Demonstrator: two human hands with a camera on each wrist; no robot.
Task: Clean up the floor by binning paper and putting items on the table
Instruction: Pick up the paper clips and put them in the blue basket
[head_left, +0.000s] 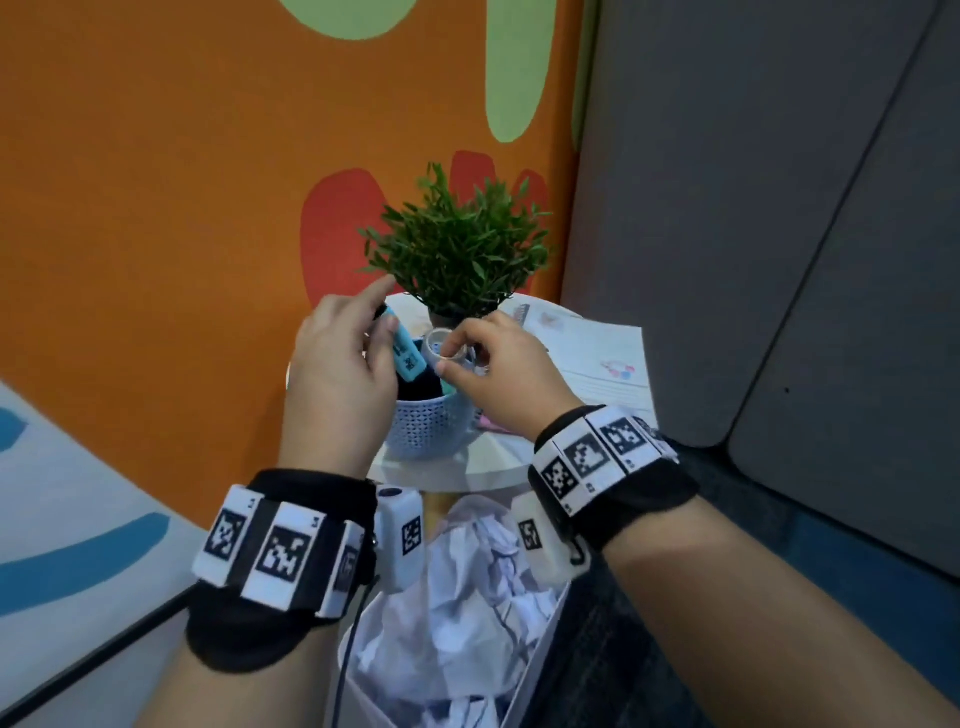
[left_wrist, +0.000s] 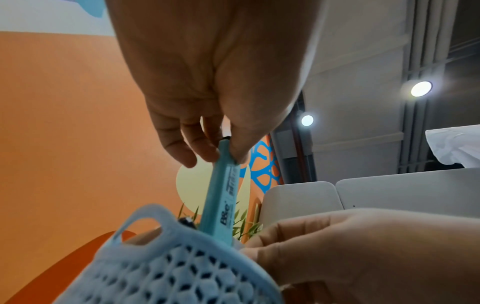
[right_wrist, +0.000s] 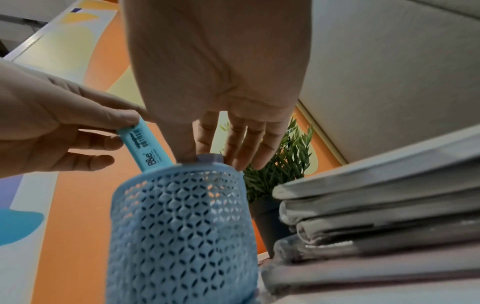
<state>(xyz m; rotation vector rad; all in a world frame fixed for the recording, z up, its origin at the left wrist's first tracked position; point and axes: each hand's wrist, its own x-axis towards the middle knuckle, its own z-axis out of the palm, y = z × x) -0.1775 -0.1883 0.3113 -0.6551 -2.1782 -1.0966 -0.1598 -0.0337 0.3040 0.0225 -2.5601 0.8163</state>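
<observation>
My left hand (head_left: 382, 332) pinches the top end of a teal marker (head_left: 406, 356), whose lower end dips slantwise into a pale blue perforated pen basket (head_left: 421, 431) on the small round white table (head_left: 452, 475). In the left wrist view the marker (left_wrist: 221, 201) hangs from my fingertips (left_wrist: 236, 156) over the basket (left_wrist: 166, 267). My right hand (head_left: 448, 358) pinches a small roll of tape (head_left: 441, 344) just above the basket's rim. The right wrist view shows the roll (right_wrist: 209, 159) at the rim of the basket (right_wrist: 182, 226), with the marker (right_wrist: 148, 148) to its left.
A potted green plant (head_left: 457, 244) stands right behind the basket. Stacked notebooks and papers (head_left: 592, 353) lie on the table's right side. Below the table's front edge is a white bin of crumpled paper (head_left: 467, 597). An orange wall is at the left, grey cushions at the right.
</observation>
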